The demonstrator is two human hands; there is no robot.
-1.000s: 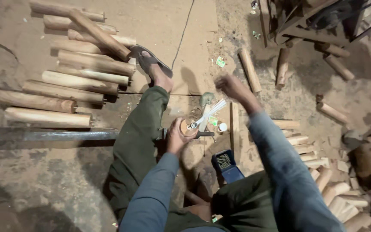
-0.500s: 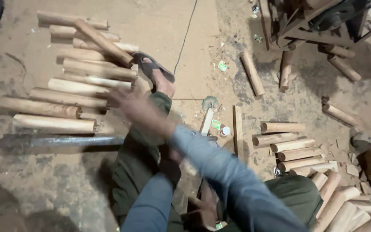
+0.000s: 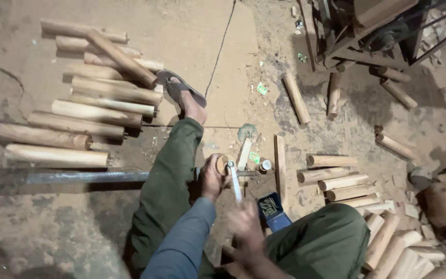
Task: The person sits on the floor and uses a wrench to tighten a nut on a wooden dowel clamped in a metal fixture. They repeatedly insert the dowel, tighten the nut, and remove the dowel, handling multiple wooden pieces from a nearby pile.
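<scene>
Left grip (image 3: 211, 178) clasps wooden piece (image 3: 222, 164)

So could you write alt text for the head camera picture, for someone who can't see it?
A seated person's left hand holds a round wooden piece against a long metal bar, while the blurred right hand holds a pale slim tool. Wooden logs lie about the dusty floor.
</scene>
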